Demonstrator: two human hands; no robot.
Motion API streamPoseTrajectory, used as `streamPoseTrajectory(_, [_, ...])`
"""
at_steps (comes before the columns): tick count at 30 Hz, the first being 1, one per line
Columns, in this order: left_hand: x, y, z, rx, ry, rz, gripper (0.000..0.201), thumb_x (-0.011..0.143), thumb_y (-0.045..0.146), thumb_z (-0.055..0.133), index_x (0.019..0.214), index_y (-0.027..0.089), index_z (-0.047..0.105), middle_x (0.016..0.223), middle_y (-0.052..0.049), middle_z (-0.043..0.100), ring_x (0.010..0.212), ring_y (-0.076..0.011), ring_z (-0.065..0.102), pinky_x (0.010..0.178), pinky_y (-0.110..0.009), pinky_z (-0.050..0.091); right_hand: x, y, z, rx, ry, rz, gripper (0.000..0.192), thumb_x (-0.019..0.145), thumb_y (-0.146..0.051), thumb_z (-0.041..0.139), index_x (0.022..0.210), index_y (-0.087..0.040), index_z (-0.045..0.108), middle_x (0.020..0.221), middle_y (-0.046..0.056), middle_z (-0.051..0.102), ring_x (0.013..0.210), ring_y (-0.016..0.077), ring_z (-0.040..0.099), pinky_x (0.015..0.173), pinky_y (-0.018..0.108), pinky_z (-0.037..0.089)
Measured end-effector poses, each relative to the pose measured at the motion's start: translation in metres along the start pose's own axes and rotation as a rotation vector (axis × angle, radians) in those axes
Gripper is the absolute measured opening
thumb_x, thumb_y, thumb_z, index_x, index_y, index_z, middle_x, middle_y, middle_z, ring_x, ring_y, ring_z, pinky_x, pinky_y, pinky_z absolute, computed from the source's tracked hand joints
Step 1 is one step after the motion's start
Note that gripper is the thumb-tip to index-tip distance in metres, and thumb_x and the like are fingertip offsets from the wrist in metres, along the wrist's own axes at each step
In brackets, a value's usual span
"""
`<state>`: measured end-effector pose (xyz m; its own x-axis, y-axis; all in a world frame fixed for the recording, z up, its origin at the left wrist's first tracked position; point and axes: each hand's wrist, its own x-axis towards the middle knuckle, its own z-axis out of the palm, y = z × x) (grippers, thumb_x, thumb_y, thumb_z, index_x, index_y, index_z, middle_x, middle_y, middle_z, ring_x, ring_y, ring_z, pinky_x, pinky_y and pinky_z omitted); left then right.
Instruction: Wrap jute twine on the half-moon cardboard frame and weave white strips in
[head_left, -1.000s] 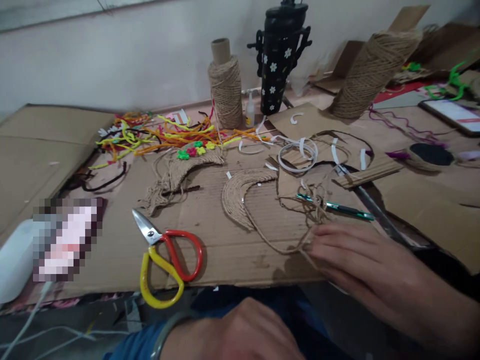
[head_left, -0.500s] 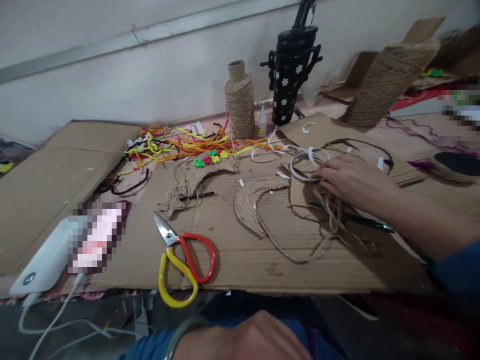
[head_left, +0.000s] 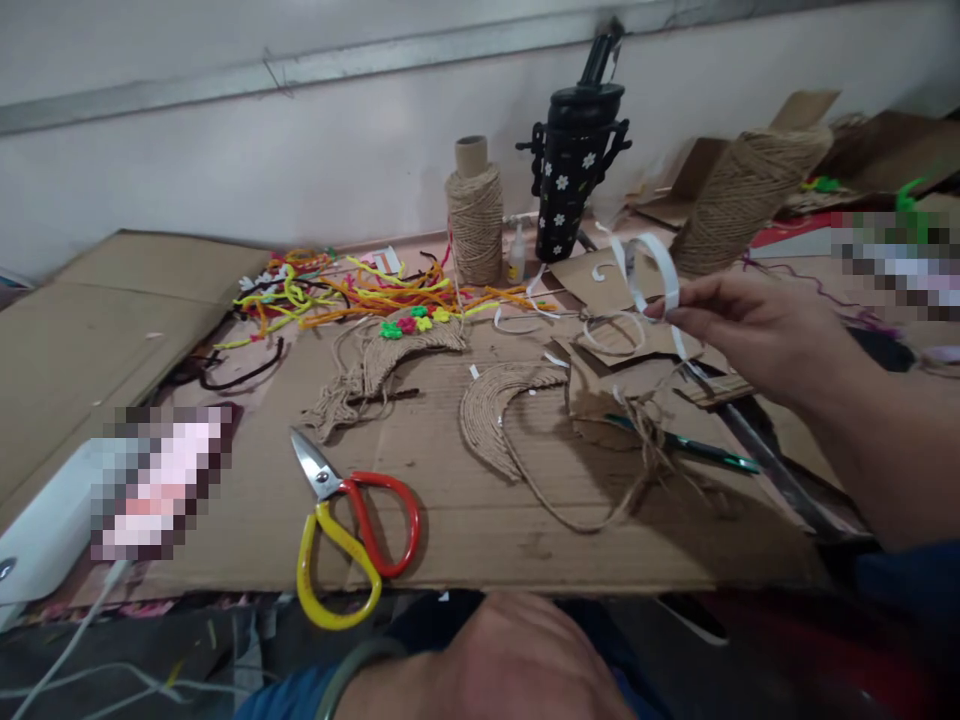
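Observation:
My right hand (head_left: 772,335) pinches a curled white strip (head_left: 664,268), perhaps tape, between thumb and fingers, raised above the board at the right. Its loops hang in the air, and one end trails down. Low in front of my body is my left hand (head_left: 532,655), its fingers hidden from view. A crescent of coiled jute twine (head_left: 484,415) lies on the cardboard (head_left: 480,545), a twine tail curving to the right. Left of it sits another twine crescent (head_left: 401,345) with small coloured flowers. Scissors (head_left: 322,478) with one red and one yellow handle lie at the front edge.
Twine spools (head_left: 476,225) and a black flowered container (head_left: 564,195) stand at the back, beside a small glue bottle (head_left: 517,255). Colourful fuzzy strips (head_left: 360,300) are heaped at back left. A dark green pen (head_left: 705,452) lies at right. A white power bank (head_left: 64,510) rests at left.
My right hand has lifted the curled white strip off the board, up and to the right. A ring that lay beneath now shows on the cardboard. My left hand stays low. The view has shifted slightly.

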<state>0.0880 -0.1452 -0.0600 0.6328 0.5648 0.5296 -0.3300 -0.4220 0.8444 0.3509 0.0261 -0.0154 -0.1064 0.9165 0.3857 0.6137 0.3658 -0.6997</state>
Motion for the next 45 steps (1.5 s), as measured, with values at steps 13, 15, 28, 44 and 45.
streamPoseTrajectory(13, [0.014,0.007,-0.012,0.217,0.589,-0.354,0.013,0.085,0.022,0.059,0.075,0.016,0.064,0.087,-0.009,0.074,0.079,-0.0156,0.069,0.07,-0.024,0.055,-0.055,-0.058,0.013,0.8,-0.228,0.204,0.023,0.072,-0.045,0.074,0.075,-0.025,0.064,0.061,-0.002,0.063,0.065,0.0149,0.065,0.066,0.031,0.054])
streamPoseTrajectory(15, [0.014,0.002,-0.012,0.146,0.653,-0.37,0.012,0.085,0.023,0.059,0.078,0.016,0.065,0.09,-0.008,0.074,0.083,-0.0153,0.068,0.073,-0.024,0.054,-0.064,-0.063,0.015,0.828,-0.214,0.193,0.022,0.071,-0.045,0.075,0.073,-0.026,0.063,0.055,-0.003,0.06,0.059,0.0162,0.064,0.061,0.033,0.055])
streamPoseTrajectory(28, [0.031,-0.002,-0.004,-0.771,0.745,-0.643,0.028,0.067,0.034,0.08,0.086,0.015,0.072,0.081,-0.004,0.073,0.072,-0.0092,0.064,0.065,-0.018,0.046,-0.118,-0.072,0.034,0.873,-0.266,0.208,0.026,0.077,-0.05,0.066,0.07,-0.028,0.053,0.044,-0.005,0.054,0.048,0.0186,0.061,0.051,0.034,0.055])
streamPoseTrajectory(44, [0.029,0.008,-0.003,0.228,0.589,-0.406,0.025,0.081,0.035,0.064,0.071,0.013,0.068,0.063,-0.004,0.068,0.06,-0.0138,0.06,0.06,-0.025,0.045,-0.122,-0.103,0.038,-0.048,-0.135,-0.364,0.028,0.087,-0.023,0.054,0.114,-0.027,0.053,0.105,0.006,0.067,0.101,0.0217,0.062,0.089,0.037,0.051])
streamPoseTrajectory(45, [0.029,0.008,-0.004,0.296,0.571,-0.362,0.024,0.083,0.035,0.062,0.072,0.013,0.068,0.063,-0.004,0.067,0.059,-0.0132,0.059,0.059,-0.024,0.044,-0.118,-0.107,0.042,-0.069,-0.144,-0.383,0.026,0.087,-0.022,0.054,0.113,-0.026,0.053,0.102,0.006,0.068,0.097,0.0204,0.064,0.086,0.035,0.053])
